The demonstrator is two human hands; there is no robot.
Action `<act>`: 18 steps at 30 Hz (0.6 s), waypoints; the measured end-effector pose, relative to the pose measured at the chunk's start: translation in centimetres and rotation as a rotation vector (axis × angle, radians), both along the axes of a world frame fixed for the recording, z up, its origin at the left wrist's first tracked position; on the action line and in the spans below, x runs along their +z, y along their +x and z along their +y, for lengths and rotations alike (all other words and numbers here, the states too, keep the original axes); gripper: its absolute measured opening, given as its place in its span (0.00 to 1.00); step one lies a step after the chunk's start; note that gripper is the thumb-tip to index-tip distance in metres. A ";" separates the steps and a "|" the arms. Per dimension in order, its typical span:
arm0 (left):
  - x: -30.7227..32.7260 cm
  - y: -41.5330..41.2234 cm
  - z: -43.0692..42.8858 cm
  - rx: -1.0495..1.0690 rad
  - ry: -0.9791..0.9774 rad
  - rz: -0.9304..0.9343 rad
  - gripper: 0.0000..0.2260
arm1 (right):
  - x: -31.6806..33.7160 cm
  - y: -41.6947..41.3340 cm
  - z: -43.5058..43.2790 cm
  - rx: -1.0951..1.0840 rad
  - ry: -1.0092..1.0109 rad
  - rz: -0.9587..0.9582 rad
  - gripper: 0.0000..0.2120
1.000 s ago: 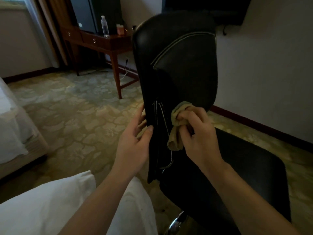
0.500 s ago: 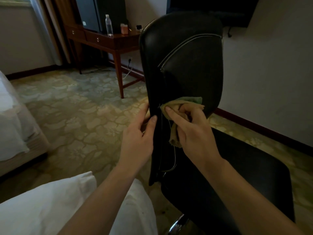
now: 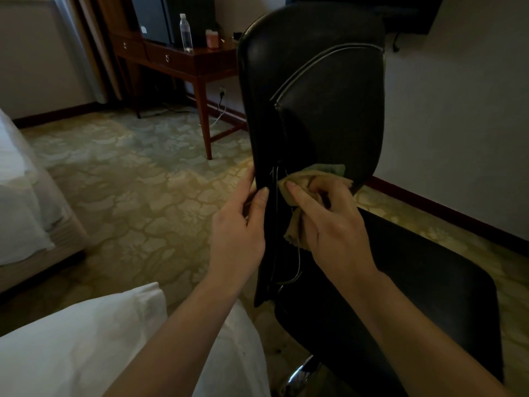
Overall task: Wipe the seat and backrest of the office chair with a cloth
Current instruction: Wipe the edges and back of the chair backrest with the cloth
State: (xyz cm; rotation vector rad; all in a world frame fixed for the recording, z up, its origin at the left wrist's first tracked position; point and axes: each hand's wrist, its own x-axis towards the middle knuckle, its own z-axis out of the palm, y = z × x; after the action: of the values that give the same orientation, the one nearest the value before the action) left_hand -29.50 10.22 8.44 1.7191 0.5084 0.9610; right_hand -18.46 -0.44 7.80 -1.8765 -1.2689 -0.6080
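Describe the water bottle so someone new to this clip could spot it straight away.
Look to the dark wooden desk by the far wall, left of the black chair backrest. A clear plastic bottle with a white cap stands upright on its top. It is tall and see-through, unlike the short pinkish box to its right.

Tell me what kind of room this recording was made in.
Probably a hotel room: a bed with white linen at the left, a wooden desk with a water bottle by the wall, and patterned carpet.

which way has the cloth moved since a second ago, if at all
Yes: the cloth slid left, toward the left edge of the backrest.
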 end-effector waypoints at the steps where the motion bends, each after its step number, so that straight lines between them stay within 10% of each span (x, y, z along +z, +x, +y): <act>1: 0.0 0.0 0.0 0.002 0.005 0.001 0.20 | 0.4 0.1 0.3 -0.006 -0.003 -0.016 0.18; 18: -0.4 0.1 0.2 -0.002 0.030 -0.007 0.21 | -0.5 0.2 -2.0 0.036 -0.035 -0.169 0.15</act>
State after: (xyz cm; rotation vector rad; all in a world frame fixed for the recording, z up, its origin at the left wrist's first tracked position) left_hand -29.40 10.43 8.01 1.7417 0.4900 0.9777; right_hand -18.26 -2.40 7.35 -1.8577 -1.4266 -0.7419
